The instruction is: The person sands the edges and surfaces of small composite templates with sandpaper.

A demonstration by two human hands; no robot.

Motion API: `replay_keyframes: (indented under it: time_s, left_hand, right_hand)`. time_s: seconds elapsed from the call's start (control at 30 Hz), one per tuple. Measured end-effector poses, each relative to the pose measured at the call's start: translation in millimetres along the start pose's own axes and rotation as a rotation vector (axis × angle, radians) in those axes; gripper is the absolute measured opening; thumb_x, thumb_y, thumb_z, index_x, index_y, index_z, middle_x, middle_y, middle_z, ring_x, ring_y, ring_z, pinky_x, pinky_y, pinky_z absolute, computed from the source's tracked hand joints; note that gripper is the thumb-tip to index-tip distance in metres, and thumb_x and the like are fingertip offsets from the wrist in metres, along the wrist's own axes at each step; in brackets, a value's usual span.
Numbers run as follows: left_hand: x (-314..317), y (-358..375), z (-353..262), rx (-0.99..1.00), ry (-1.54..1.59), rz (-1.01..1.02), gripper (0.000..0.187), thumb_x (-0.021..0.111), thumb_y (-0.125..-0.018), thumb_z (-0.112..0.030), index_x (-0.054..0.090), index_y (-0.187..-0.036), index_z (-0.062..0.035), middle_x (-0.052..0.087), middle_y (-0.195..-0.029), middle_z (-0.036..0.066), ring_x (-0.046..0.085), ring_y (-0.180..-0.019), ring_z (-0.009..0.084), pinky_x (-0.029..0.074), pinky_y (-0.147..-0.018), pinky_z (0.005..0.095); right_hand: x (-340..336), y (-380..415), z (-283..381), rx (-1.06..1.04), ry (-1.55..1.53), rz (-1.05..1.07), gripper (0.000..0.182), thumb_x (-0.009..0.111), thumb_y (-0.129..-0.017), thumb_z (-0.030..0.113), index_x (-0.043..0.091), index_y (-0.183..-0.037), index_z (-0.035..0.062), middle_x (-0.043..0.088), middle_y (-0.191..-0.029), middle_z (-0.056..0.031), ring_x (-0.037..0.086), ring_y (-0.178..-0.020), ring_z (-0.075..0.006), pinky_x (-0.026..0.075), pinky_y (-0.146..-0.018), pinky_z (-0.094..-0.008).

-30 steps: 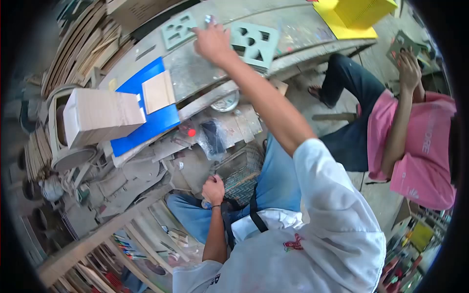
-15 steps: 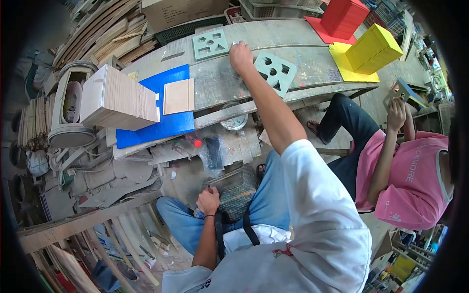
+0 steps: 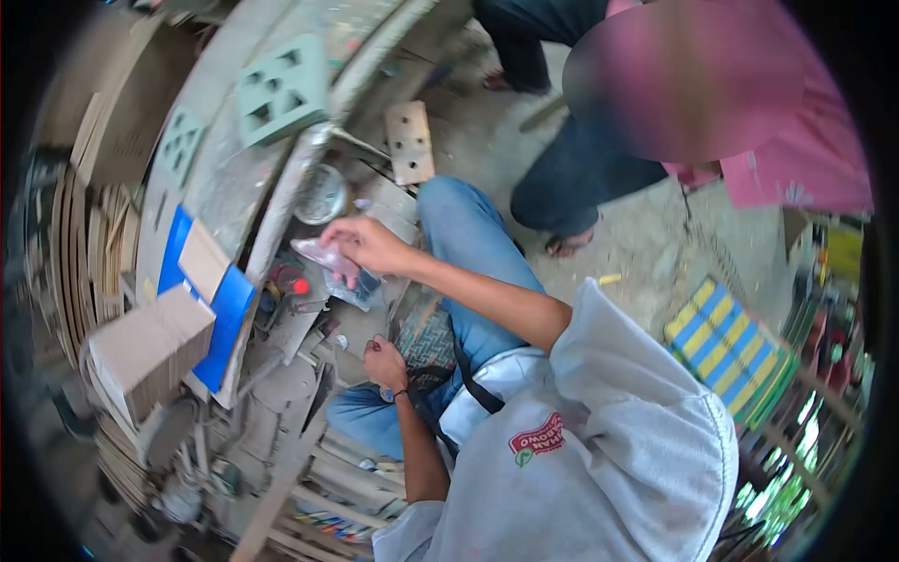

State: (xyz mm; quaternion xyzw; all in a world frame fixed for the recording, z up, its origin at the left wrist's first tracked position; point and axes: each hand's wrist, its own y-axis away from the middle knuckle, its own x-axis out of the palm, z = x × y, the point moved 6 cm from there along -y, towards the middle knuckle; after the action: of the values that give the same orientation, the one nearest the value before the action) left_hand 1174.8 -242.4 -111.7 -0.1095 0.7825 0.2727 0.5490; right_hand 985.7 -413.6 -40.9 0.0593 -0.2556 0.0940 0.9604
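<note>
A crinkled clear plastic bag (image 3: pixel 316 251) is between the curled fingers and thumb of my right hand (image 3: pixel 370 245), in front of the bench edge. Low by my lap, my left hand (image 3: pixel 385 363) is closed in a loose fist; what it holds, if anything, is too small to tell. Beside the bag are a round clear-lidded tub (image 3: pixel 320 193) and a red cap (image 3: pixel 301 287). Two pale green boards with shaped holes, one large (image 3: pixel 281 87) and one small (image 3: pixel 180 145), lie on the bench (image 3: pixel 220 140).
Stacked wooden panels (image 3: pixel 154 351) stand by a blue sheet (image 3: pixel 222 328) at the left. A wooden board with holes (image 3: pixel 409 142) lies beyond my knee. Another person in pink (image 3: pixel 796 150) is at the upper right. Striped blue-yellow boards (image 3: pixel 726 347) are at the right.
The view has turned to the right. My right hand has left the bench top beside the green boards, come back toward me and taken hold of the plastic. My left hand stays near my lap.
</note>
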Motion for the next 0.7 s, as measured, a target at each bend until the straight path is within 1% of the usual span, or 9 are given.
replay_keyframes:
  time_s: [0.07,0.13,0.17,0.23,0.33,0.4,0.47,0.53,0.7]
  left_hand:
    - [7.8,-5.8,12.8,0.007,-0.056,-0.036,0.039,0.047,-0.089,-0.033,0.07,-0.08,-0.003,0.069,-0.081,0.023,0.064,-0.076,0.0451,0.047,-0.071,0.0542]
    - [4.3,-3.1,9.1,0.052,-0.079,-0.013,0.039,0.047,-0.089,-0.033,0.07,-0.081,-0.003,0.069,-0.081,0.023,0.064,-0.077,0.0453,0.046,-0.071,0.0541]
    - [2.8,-1.1,7.5,0.059,-0.061,-0.013,0.039,0.046,-0.089,-0.033,0.071,-0.081,-0.0031,0.068,-0.08,0.023,0.063,-0.077,0.0455,0.046,-0.071,0.054]
    - [3.9,1.3,7.2,0.052,-0.027,0.022,0.039,0.047,-0.089,-0.032,0.071,-0.081,-0.0022,0.068,-0.078,0.021,0.064,-0.075,0.0435,0.046,-0.07,0.0517]
    - [-0.2,2.4,3.6,0.061,0.021,0.016,0.038,0.047,-0.091,-0.028,0.07,-0.081,0.0004,0.069,-0.077,0.019,0.065,-0.071,0.0375,0.047,-0.068,0.0473]
    - [2.1,-1.5,11.7,0.079,0.026,0.018,0.038,0.047,-0.092,-0.027,0.07,-0.081,0.0009,0.069,-0.076,0.019,0.064,-0.07,0.0373,0.047,-0.068,0.0468]
    - [7.2,-4.0,17.4,0.095,0.044,0.02,0.038,0.047,-0.092,-0.027,0.07,-0.081,0.0015,0.069,-0.075,0.019,0.064,-0.069,0.0371,0.047,-0.068,0.0463]
    - [8.0,-7.4,21.1,0.111,0.057,0.01,0.039,0.047,-0.092,-0.026,0.07,-0.079,0.0029,0.068,-0.072,0.018,0.064,-0.066,0.0354,0.047,-0.067,0.0447]
    - [2.9,-1.4,10.1,0.099,0.097,0.003,0.039,0.048,-0.092,-0.024,0.068,-0.076,0.0046,0.069,-0.071,0.018,0.064,-0.064,0.033,0.047,-0.066,0.0438]
  right_hand:
    - [-25.1,31.2,-27.2,0.055,-0.054,-0.12,0.029,0.04,-0.09,-0.008,0.054,-0.114,-0.0044,0.069,-0.086,-0.0196,0.072,-0.066,-0.0243,0.058,-0.052,-0.032]
    - [-41.3,53.4,-50.7,0.3,0.025,-0.14,0.027,0.044,-0.09,-0.008,0.054,-0.115,-0.0056,0.07,-0.094,-0.0197,0.073,-0.072,-0.0235,0.059,-0.059,-0.0333]
    - [-47.0,54.6,-53.9,0.302,0.005,-0.168,0.027,0.044,-0.09,-0.008,0.054,-0.115,-0.0056,0.07,-0.094,-0.0197,0.073,-0.072,-0.0235,0.059,-0.059,-0.0333]
    - [-39.1,41.5,-37.4,0.149,0.088,-0.075,0.028,0.047,-0.09,-0.007,0.055,-0.117,-0.0046,0.07,-0.097,-0.0182,0.074,-0.073,-0.0221,0.058,-0.066,-0.0341]
    - [-31.2,35.8,-26.9,0.08,0.126,-0.052,0.033,0.053,-0.087,-0.006,0.056,-0.119,-0.0017,0.07,-0.093,-0.0154,0.073,-0.076,-0.0203,0.057,-0.071,-0.0338]
    - [-16.7,29.8,-15.1,0.015,0.163,0.007,0.038,0.06,-0.082,-0.002,0.057,-0.12,0.0006,0.07,-0.092,-0.0158,0.072,-0.077,-0.0231,0.056,-0.069,-0.0355]
    - [-1.0,12.9,20.8,-0.384,0.362,-0.046,0.039,0.064,-0.078,0.003,0.06,-0.117,-0.0004,0.067,-0.092,-0.0198,0.068,-0.083,-0.0324,0.053,-0.074,-0.0409]
    - [14.9,-19.1,54.3,-0.591,0.34,-0.094,0.04,0.06,-0.077,-0.001,0.06,-0.117,-0.0033,0.064,-0.088,-0.02,0.065,-0.086,-0.0351,0.052,-0.078,-0.0435]
    - [48.2,-138.2,86.4,-0.575,0.691,-0.228,0.033,0.055,-0.079,-0.002,0.058,-0.111,-0.0112,0.056,-0.104,-0.0315,0.061,-0.092,-0.0441,0.052,-0.084,-0.048]
